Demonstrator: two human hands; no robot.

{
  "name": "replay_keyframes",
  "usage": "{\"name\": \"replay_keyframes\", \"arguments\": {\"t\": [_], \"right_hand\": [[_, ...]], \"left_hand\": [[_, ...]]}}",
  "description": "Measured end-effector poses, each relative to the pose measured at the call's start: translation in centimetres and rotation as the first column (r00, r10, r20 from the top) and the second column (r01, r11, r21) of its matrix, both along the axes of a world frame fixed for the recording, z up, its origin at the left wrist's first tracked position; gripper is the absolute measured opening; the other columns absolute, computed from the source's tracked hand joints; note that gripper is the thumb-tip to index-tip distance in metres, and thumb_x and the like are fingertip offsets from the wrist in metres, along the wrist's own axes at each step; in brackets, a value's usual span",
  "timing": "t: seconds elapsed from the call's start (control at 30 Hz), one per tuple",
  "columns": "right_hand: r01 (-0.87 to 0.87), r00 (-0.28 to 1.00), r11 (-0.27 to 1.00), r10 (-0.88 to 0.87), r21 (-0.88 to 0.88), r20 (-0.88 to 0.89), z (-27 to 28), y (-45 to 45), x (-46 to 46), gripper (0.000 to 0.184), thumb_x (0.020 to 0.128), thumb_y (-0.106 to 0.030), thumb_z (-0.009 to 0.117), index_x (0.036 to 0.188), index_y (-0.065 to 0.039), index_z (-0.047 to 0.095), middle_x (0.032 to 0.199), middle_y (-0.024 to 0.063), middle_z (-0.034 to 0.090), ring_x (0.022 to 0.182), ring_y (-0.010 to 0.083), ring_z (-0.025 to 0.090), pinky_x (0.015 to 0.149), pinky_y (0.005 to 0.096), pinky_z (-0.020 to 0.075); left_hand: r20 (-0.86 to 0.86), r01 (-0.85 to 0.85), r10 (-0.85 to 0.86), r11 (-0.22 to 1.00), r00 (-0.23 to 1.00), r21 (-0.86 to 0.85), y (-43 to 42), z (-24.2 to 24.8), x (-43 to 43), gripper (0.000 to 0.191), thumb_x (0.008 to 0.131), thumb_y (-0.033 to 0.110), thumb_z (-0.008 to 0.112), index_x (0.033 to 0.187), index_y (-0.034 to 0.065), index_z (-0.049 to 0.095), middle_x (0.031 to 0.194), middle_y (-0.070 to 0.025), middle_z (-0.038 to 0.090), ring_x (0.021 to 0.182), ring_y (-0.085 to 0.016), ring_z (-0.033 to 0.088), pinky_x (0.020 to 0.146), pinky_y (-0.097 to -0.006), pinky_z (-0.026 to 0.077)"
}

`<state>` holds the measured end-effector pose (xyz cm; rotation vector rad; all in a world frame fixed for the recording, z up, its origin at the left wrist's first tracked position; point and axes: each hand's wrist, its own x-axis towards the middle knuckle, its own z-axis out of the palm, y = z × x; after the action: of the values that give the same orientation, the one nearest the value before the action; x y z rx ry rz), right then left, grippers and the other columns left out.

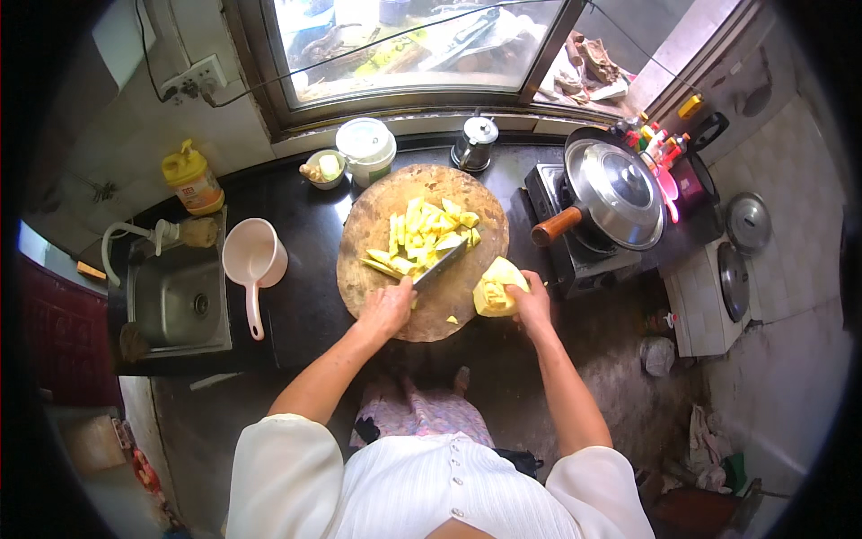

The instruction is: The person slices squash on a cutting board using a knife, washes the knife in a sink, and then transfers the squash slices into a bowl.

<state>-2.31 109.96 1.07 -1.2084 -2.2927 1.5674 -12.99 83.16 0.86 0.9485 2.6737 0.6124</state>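
Observation:
My left hand (pixel 387 306) grips the handle end of a kitchen knife (pixel 439 265), whose dark blade slants up to the right among cut pieces. Those yellow pieces (pixel 421 226), apparently squash, lie heaped on a round wooden chopping board (pixel 431 320). In my right hand (pixel 535 300) is a larger chunk of the same yellow vegetable (pixel 497 286), with a rough hollow on the side facing the board. That chunk is at the board's right edge; whether it rests there, I cannot tell. A small yellow scrap (pixel 452 319) lies near the board's front. The knife's handle is mostly hidden by my fingers.
Right of the board stands a gas stove (pixel 572 266) bearing a lidded wok (pixel 613 195), its wooden handle (pixel 557 226) pointing towards me. Behind are a white tub (pixel 367 149), a small bowl (pixel 323 168) and a metal pot (pixel 476 143). Leftward sit a pink dipper (pixel 254 252) and a sink (pixel 172 306).

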Motion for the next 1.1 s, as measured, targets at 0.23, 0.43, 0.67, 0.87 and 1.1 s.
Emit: {"name": "replay_keyframes", "arguments": {"t": [0.23,0.43,0.67,0.87,1.1], "right_hand": [[-0.112,0.993,0.980,0.118,-0.163,0.025,-2.8,-0.5,-3.0,0.048,0.079,-0.012,0.064,0.116,-0.002,0.035,0.091,0.0120,0.055,0.064,0.0220,0.064,0.047,0.0331,0.0561],[-0.111,0.994,0.963,0.107,-0.245,-0.028,-1.3,-0.5,-4.0,0.053,0.076,-0.013,0.070,0.113,-0.002,0.034,0.084,0.0118,0.056,0.055,0.0214,0.063,0.045,0.0332,0.0556],[-0.208,0.976,0.973,0.200,-0.103,-0.084,-0.9,-1.0,-5.0,0.059,0.070,-0.014,0.072,0.114,-0.005,0.034,0.101,0.0183,0.058,0.071,0.0257,0.066,0.045,0.0348,0.0574],[-0.289,0.957,0.926,0.287,-0.243,-0.045,-2.0,-0.4,-3.8,0.070,0.075,-0.013,0.065,0.136,-0.008,0.030,0.111,0.0153,0.056,0.088,0.0233,0.063,0.058,0.0337,0.0576],[-0.393,0.914,0.915,0.399,0.086,-0.070,-5.3,2.3,-4.1,0.053,0.072,-0.033,0.072,0.111,-0.005,0.051,0.101,0.0178,0.064,0.090,0.0307,0.062,0.078,0.0386,0.0481]], "left_hand": [[-0.024,-0.178,0.180,0.980,0.983,0.093,2.2,1.2,3.0,0.019,0.092,0.021,0.048,0.095,0.0031,0.044,0.071,-0.0263,0.062,0.068,-0.044,0.061,0.062,-0.0548,0.048],[-0.132,-0.206,0.228,0.966,0.965,0.158,5.5,5.6,5.6,0.015,0.090,0.017,0.050,0.094,0.0035,0.043,0.071,-0.0239,0.062,0.065,-0.043,0.062,0.057,-0.0535,0.049],[-0.063,-0.243,0.238,0.967,0.969,-0.077,7.3,-0.3,4.7,0.012,0.089,0.014,0.047,0.094,0.0037,0.042,0.075,-0.0237,0.063,0.071,-0.044,0.063,0.062,-0.0521,0.050],[0.025,-0.235,0.235,0.972,0.972,-0.002,5.7,-0.5,3.3,0.020,0.093,0.022,0.047,0.094,0.0024,0.043,0.076,-0.0266,0.063,0.074,-0.046,0.061,0.066,-0.0544,0.048],[0.004,-0.214,0.215,0.971,0.977,0.110,5.8,5.1,3.9,0.017,0.092,0.019,0.048,0.094,0.0024,0.044,0.074,-0.0269,0.062,0.073,-0.045,0.061,0.064,-0.0540,0.048]]}}
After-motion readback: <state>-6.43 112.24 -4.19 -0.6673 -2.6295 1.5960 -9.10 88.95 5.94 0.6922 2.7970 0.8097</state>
